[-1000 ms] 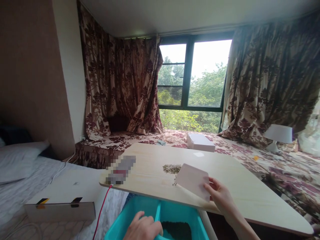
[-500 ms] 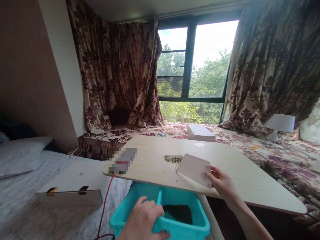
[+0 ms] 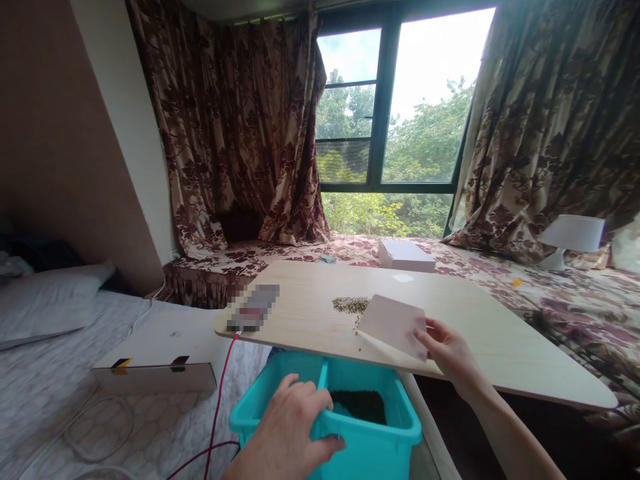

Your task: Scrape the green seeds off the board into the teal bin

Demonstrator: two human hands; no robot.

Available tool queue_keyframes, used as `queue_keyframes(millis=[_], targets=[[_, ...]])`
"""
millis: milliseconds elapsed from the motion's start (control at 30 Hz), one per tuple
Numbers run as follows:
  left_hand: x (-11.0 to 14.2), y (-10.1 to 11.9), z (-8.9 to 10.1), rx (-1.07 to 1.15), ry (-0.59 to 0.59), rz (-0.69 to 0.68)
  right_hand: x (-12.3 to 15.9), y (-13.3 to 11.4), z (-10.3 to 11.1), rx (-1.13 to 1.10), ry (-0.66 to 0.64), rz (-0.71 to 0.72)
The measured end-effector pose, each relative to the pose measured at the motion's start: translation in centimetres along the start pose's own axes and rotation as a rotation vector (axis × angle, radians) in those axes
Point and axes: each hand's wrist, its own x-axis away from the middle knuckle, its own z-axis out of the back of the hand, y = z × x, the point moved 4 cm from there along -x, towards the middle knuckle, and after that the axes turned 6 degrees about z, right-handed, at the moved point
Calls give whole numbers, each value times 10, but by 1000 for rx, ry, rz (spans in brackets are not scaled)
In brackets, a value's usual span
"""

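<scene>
Nearest, the left hand (image 3: 297, 417) reaches palm-down with loosely curled fingers over the turquoise bin's (image 3: 370, 427) near rim, while farther right the right hand (image 3: 447, 350) pinches the translucent sheet (image 3: 395, 323) over the tabletop (image 3: 485, 333), beside small grains (image 3: 350, 305).

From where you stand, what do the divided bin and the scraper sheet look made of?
Divided bin: likely molded plastic, semi-gloss; smooth turquoise walls, rounded rim.
Scraper sheet: probably translucent plastic, satin; thin, stiff, pale.
</scene>
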Motion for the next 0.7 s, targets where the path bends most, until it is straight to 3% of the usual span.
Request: queue_keyframes(millis=[333,467,700], targets=[[2,5,7,4,-27,22,10,-13,-1,-25,-63,-23],[3,6,8,2,-54,42,12,-8,0,5,-43,-38],[-5,-8,-4,-83,-73,23,6,-4,0,-98,-56,-31]])
